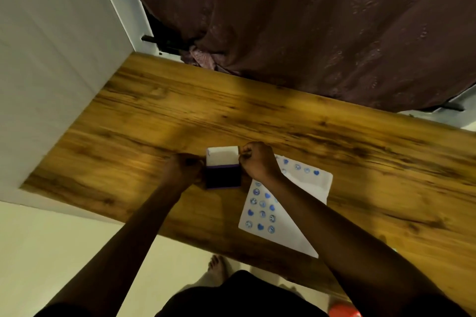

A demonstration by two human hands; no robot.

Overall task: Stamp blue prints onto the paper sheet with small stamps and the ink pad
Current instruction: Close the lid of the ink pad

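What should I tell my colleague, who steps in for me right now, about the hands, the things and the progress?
Left hand: closed at the left side of the open dark-blue ink pad; contents unseen.
Right hand: closed by the pad's raised white lid; a stamp inside cannot be confirmed.
The white paper sheet lies right of the pad on the wooden table, partly under the right forearm.
Done: many blue heart and round prints.
Left: the sheet's bare areas.

Both bare arms reach forward, nearly straight; the left hand is curled into a loose fist. The right hand is clenched too, fingers tucked under, knuckles up.
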